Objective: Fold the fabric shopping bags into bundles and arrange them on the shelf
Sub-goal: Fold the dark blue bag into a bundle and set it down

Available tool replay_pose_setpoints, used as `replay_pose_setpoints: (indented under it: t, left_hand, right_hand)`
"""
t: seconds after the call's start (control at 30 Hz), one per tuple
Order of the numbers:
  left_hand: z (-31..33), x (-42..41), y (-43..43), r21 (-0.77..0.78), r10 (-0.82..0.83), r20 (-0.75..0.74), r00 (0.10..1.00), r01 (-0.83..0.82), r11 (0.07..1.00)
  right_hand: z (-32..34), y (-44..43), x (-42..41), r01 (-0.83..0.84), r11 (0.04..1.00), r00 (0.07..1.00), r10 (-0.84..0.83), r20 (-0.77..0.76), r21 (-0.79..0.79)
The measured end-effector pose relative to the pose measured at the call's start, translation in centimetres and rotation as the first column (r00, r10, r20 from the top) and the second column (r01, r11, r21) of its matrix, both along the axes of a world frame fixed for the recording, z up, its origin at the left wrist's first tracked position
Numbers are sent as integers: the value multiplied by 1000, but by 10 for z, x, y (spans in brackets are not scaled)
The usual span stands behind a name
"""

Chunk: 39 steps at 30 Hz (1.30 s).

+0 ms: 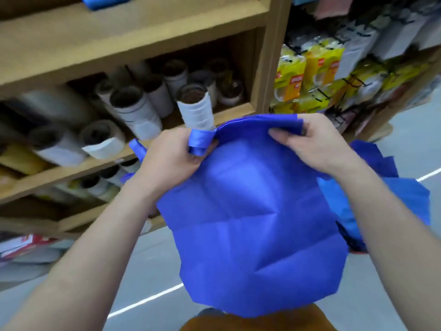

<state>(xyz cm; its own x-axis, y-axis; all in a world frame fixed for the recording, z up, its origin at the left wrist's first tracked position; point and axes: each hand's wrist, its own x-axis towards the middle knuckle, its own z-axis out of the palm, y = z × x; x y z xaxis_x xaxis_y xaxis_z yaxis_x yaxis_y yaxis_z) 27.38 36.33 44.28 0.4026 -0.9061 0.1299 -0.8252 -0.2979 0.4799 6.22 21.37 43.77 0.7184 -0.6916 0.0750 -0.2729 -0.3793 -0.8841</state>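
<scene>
Head camera looks down at my two hands. My left hand (171,156) has its fingers curled tight round the top corner of the blue bag (250,223) and its strap (199,142). My right hand (317,144) pinches the top edge, thumb in front, other fingers behind. The bag hangs below my fingers, flat and wrinkly, not folded yet. A blue pile (405,194), maybe more bags, sits past my right wrist. The shelf (133,44) is up ahead of my fingers, with a blue bundle (105,0) on top. The cloth looks slippy. If my pinch gets loose, I think the edge could slide out and the bag flop down. The strap could also tangle in my left fingers and make a lumpy fold.
</scene>
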Motion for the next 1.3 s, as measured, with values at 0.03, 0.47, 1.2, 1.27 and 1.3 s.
replay_pose_setpoints:
  t: [0.03, 0.47, 1.2, 1.27, 1.3]
  left_hand:
    - [8, 12, 17, 3, 17, 10, 1000, -17, 1000]
    - [101, 143, 180, -159, 428, 581, 692, -418, 894]
    - [73, 323, 143, 398, 360, 317, 878, -467, 789]
    - [74, 337, 149, 413, 351, 283, 893, -444, 795]
    - [75, 343, 153, 426, 344, 275, 898, -435, 793]
  right_hand:
    - [4, 11, 18, 47, 999, 998, -46, 51, -21]
    - [77, 81, 209, -83, 995, 902, 97, 421, -51]
    - [113, 19, 509, 48, 974, 994, -24, 110, -221]
    - [114, 27, 499, -45, 918, 999, 52, 9, -393]
    - [114, 32, 492, -145, 876, 987, 158, -10, -460]
